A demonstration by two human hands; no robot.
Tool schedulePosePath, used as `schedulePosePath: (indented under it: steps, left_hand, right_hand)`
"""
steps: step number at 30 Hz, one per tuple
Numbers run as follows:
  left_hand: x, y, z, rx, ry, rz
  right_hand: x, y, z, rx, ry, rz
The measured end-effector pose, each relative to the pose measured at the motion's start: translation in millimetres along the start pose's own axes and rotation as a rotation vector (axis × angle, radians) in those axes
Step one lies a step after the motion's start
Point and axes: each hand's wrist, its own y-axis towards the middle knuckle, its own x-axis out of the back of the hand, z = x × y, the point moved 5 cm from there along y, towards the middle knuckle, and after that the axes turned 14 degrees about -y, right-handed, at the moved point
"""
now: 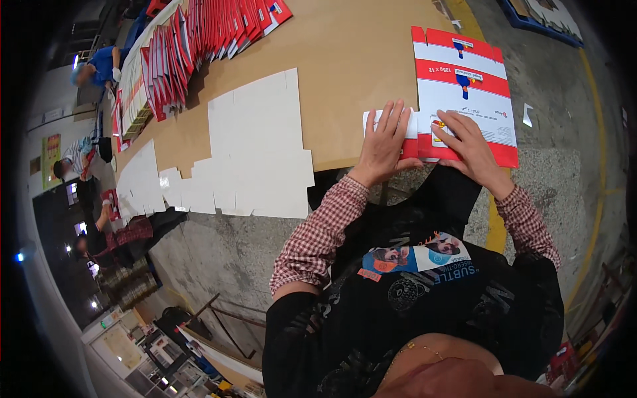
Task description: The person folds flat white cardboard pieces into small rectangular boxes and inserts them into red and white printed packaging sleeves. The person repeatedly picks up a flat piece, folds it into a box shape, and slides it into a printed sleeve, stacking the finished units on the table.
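A flat red-and-white printed carton lies at the right end of the brown-topped table, its far edge notched into flaps. My right hand rests on its near part with fingers spread. At the carton's left side is a smaller red-and-white panel; I cannot tell if it is joined to the carton. My left hand lies on this panel, fingers stretched out and palm down. The hands are apart, and neither grips anything I can see.
White cardboard blanks lie left of my hands along the near table edge. Many red folded cartons stand in rows at the far left of the brown tabletop. Other people, one in blue, are farther left. A blue pallet sits far right.
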Motion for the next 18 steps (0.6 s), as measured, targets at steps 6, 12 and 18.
schedulePosePath:
  steps: [6, 12, 18]
  left_hand:
    - [-12, 4, 1, -0.018, 0.15, 0.058]
    - [-13, 12, -6, 0.031, 0.131, 0.033]
    - [-10, 7, 0, 0.109, 0.028, -0.103]
  right_hand:
    - [-20, -12, -3, 0.044, -0.05, 0.088]
    - [-16, -12, -10, 0.024, -0.131, 0.061]
    - [-7, -123, -88, -1.037, 0.984, -0.61]
